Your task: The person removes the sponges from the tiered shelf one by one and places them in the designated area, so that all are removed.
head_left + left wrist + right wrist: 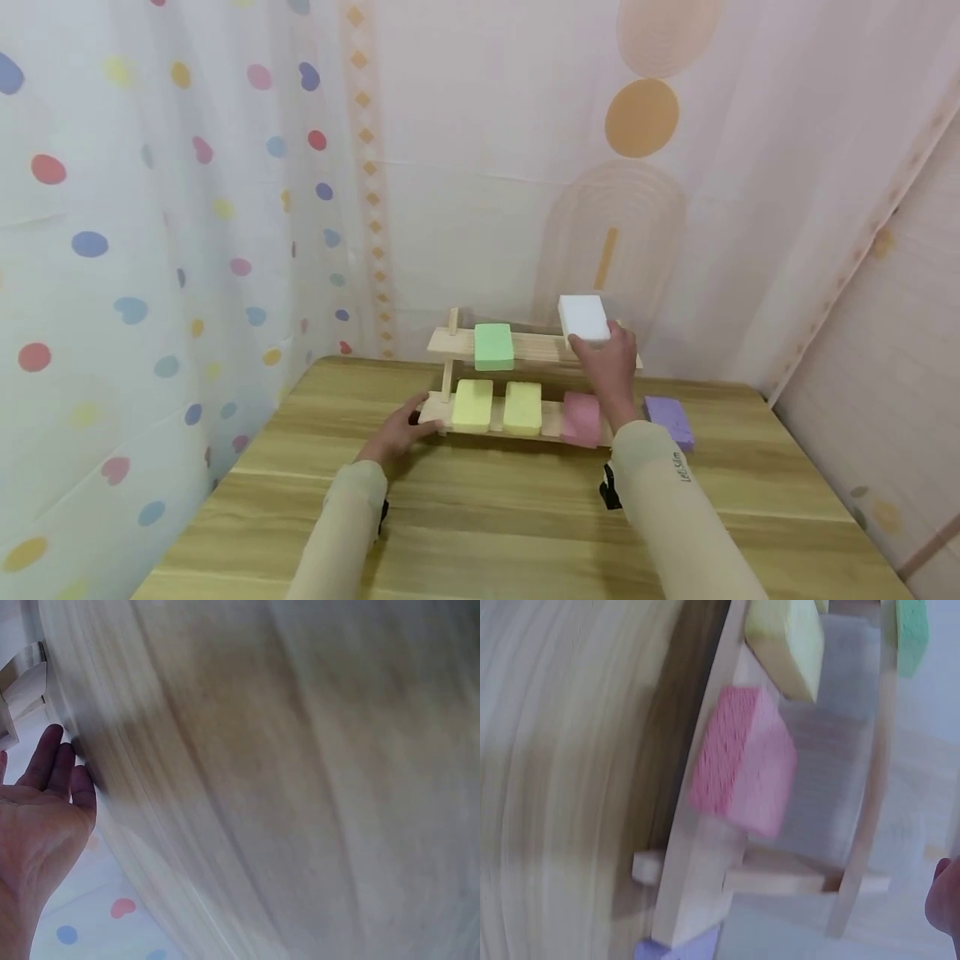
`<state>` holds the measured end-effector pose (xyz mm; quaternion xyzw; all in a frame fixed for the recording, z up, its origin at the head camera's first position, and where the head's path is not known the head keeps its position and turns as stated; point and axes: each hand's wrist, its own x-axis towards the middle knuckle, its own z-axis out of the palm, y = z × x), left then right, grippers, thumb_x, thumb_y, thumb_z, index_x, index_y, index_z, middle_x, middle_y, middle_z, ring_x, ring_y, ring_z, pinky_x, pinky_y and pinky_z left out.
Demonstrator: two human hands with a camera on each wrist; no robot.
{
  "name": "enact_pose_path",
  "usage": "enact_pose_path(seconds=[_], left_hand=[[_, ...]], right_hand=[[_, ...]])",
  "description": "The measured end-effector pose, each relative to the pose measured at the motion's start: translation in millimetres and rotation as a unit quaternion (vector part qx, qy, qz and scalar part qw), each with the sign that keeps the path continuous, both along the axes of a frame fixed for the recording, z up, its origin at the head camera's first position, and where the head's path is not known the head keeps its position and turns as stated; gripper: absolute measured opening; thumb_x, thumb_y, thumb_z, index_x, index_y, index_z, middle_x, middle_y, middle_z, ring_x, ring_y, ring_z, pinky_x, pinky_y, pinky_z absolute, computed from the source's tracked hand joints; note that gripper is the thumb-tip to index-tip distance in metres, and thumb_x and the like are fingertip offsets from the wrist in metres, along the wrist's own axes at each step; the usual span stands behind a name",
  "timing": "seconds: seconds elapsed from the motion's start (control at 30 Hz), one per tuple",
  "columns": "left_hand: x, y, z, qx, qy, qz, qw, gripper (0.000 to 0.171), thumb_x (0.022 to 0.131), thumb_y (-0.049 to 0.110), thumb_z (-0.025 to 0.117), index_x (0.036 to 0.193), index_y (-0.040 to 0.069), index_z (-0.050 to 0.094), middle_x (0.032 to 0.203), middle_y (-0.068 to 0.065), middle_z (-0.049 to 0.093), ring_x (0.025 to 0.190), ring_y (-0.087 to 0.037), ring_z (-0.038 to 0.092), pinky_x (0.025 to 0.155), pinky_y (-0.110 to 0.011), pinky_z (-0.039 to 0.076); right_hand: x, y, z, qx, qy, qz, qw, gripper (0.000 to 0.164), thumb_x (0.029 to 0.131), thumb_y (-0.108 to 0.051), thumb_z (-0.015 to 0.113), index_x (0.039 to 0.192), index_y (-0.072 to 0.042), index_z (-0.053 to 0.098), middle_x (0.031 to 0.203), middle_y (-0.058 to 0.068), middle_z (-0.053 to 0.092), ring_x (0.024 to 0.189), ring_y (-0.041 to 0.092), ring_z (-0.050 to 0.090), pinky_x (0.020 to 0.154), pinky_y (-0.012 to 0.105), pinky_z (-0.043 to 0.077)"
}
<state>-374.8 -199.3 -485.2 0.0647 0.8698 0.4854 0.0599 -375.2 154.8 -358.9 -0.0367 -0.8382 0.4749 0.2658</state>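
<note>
My right hand (609, 367) pinches a white sponge block (583, 318) between thumb and fingers, over the right part of the upper shelf (536, 345). In the right wrist view only a fingertip (941, 896) shows. At the left end of the two-tier wooden rack (435, 412), my left hand (397, 433) grips the lower shelf, thumb in front and fingers behind. A green sponge (493, 347) sits on the upper shelf. Two yellow sponges, one on the left (472, 406) and one beside it (522, 408), and a pink sponge (581, 419) rest on the lower shelf.
A purple sponge (669, 421) lies on the wooden table (495, 517), just right of the rack. Behind the table hangs a patterned curtain (465, 183); a dotted curtain (165, 275) hangs along the left side.
</note>
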Motion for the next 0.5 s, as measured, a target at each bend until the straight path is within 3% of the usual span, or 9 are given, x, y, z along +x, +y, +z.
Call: enact_pose_path(seconds=[0.17, 0.5], left_hand=[[-2.6, -2, -1.9, -0.012, -0.003, 0.004, 0.9999, 0.083, 0.093, 0.048, 0.067, 0.158, 0.016, 0.027, 0.153, -0.029, 0.034, 0.142, -0.045, 0.028, 0.112, -0.061, 0.024], [0.8, 0, 2.7, -0.018, -0.011, 0.004, 0.9998, 0.083, 0.093, 0.047, 0.067, 0.158, 0.017, 0.026, 0.158, -0.026, 0.024, 0.144, -0.046, 0.021, 0.112, -0.063, 0.021]], right_hand=[[0.1, 17, 7.8, 0.005, 0.003, -0.004, 1.0, 0.08, 0.087, -0.034, 0.075, 0.146, 0.007, 0.04, 0.135, 0.027, 0.044, 0.121, 0.038, 0.043, 0.101, 0.05, 0.038], [7.6, 56, 20.4, 0.01, 0.012, -0.046, 0.999, 0.078, 0.087, -0.031, 0.074, 0.145, 0.008, 0.041, 0.135, 0.029, 0.043, 0.121, 0.04, 0.042, 0.099, 0.052, 0.038]])
